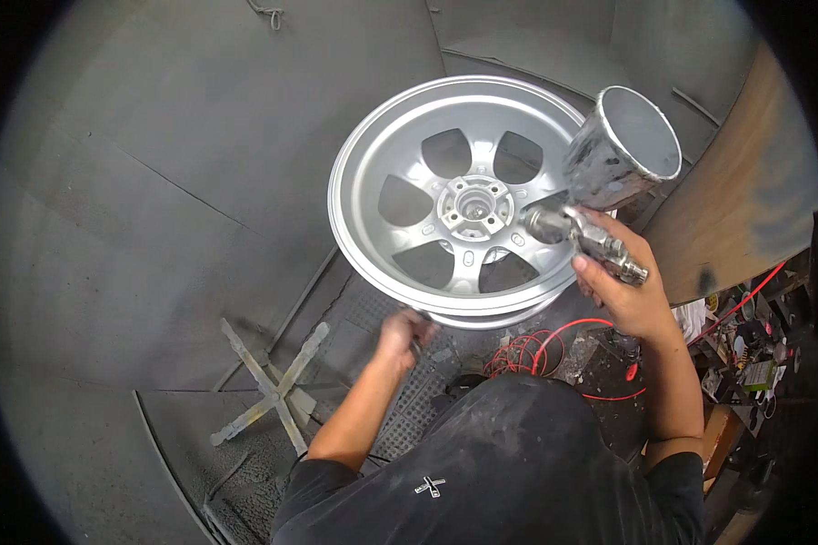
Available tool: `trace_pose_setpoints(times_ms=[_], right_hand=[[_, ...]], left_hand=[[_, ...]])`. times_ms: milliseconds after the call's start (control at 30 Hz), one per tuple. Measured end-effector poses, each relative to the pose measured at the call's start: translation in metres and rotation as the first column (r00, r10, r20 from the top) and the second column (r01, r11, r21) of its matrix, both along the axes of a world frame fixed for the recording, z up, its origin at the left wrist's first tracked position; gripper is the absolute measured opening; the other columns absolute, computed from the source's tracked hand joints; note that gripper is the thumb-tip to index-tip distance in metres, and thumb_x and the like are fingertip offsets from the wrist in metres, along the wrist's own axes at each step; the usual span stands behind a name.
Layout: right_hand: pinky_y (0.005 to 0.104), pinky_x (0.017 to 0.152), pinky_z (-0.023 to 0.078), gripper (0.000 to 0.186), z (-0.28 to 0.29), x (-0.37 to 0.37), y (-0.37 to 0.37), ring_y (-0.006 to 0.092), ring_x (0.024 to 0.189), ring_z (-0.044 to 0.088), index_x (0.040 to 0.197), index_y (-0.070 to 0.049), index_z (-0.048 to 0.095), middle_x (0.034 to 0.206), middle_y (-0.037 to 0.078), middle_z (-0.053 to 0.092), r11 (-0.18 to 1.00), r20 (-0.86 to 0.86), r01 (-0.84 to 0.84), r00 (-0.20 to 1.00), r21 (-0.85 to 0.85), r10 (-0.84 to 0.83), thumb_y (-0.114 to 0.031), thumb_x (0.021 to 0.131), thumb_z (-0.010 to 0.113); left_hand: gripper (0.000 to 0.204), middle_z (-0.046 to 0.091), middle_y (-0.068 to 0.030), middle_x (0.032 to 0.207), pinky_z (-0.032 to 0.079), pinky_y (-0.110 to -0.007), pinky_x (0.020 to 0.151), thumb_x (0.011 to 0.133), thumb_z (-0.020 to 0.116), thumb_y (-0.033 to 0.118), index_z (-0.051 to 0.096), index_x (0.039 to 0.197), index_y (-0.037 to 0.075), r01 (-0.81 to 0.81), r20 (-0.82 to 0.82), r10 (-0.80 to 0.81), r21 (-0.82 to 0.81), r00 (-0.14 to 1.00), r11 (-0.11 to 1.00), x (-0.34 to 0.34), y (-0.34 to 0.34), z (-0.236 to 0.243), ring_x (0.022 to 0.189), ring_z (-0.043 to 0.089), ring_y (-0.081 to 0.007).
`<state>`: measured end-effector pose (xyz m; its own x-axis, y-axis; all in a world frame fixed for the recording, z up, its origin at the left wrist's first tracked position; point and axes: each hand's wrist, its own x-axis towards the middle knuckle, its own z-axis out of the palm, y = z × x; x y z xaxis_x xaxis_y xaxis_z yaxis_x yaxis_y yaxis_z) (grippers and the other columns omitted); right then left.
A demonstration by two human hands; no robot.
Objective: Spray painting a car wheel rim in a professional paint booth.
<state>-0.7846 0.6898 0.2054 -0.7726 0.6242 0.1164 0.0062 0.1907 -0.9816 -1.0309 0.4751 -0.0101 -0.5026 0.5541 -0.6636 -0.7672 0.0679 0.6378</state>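
A silver alloy wheel rim (468, 283) with several spokes sits ahead of me, its round centre hub facing up. My right hand (625, 282) is wrapped round a metal spray gun (600, 245) over the rim's right side. On top of the gun, a paint-stained cup (613, 150) stands tilted, its wide mouth uncovered. The gun's head points left toward the hub. Below the rim's near edge, my left hand (404, 336) has its fingers curled. A small dark thing shows at those fingers, too hidden to name.
Grey-coated walls (173, 136) curve round the left and back. A cross-shaped stand (277, 397) lies low on the left. Red hose (527, 352) coils on the floor beyond my body. At right are a brown curved panel (736, 200) and cluttered small items (750, 350).
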Motion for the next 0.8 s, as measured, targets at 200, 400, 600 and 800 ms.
trace_pose_setpoints(times_ms=[200, 400, 600, 800], right_hand=[[0.0229, 0.080, 0.045, 0.044, -0.013, 0.009, 0.019, 0.0098, 0.088, 0.056, 0.127, 0.004, 0.054, 0.105, 0.007, 0.063, 0.968, -0.029, 0.228, 0.974, 0.105, -0.226, -0.012, 0.088, 0.067], [0.0200, 0.048, 0.039, 0.051, -0.001, 0.020, 0.008, 0.0053, 0.060, 0.052, 0.131, 0.002, 0.052, 0.073, 0.000, 0.057, 0.993, 0.019, 0.112, 0.994, -0.043, -0.111, -0.015, 0.086, 0.068], [0.0207, 0.054, 0.041, 0.047, 0.003, 0.018, -0.007, 0.0058, 0.063, 0.051, 0.128, 0.002, 0.054, 0.077, 0.001, 0.058, 0.975, -0.064, -0.129, 0.991, -0.181, 0.119, -0.014, 0.086, 0.067], [0.0211, 0.065, 0.041, 0.042, -0.007, 0.008, 0.001, 0.0053, 0.070, 0.049, 0.126, 0.003, 0.055, 0.084, 0.000, 0.059, 0.997, -0.094, 0.051, 0.994, -0.057, -0.056, -0.011, 0.088, 0.064]], left_hand=[[0.040, 0.057, -0.0205, 0.121, 0.056, -0.038, 0.084, 0.083, 0.042, -0.003, 0.045, 0.123, -0.008, 0.305, -0.035, -0.307, -0.043, 0.951, 0.951, 0.067, -0.006, 0.017, 0.108, 0.059, -0.0297], [0.029, 0.059, -0.0171, 0.113, 0.055, -0.039, 0.082, 0.083, 0.043, 0.002, 0.054, 0.109, -0.006, 0.152, -0.118, -0.168, -0.131, 0.979, 0.980, -0.019, -0.016, -0.015, 0.100, 0.061, -0.0246], [0.030, 0.058, -0.0172, 0.111, 0.055, -0.040, 0.085, 0.084, 0.041, 0.001, 0.051, 0.111, -0.008, 0.066, 0.023, -0.064, -0.065, 0.998, 0.996, 0.038, 0.008, 0.015, 0.095, 0.061, -0.0264], [0.043, 0.055, -0.0181, 0.127, 0.051, -0.036, 0.094, 0.084, 0.043, -0.001, 0.044, 0.126, -0.009, 0.725, -0.253, -0.705, -0.019, 0.663, 0.689, 0.096, 0.003, -0.007, 0.107, 0.059, -0.0263]])
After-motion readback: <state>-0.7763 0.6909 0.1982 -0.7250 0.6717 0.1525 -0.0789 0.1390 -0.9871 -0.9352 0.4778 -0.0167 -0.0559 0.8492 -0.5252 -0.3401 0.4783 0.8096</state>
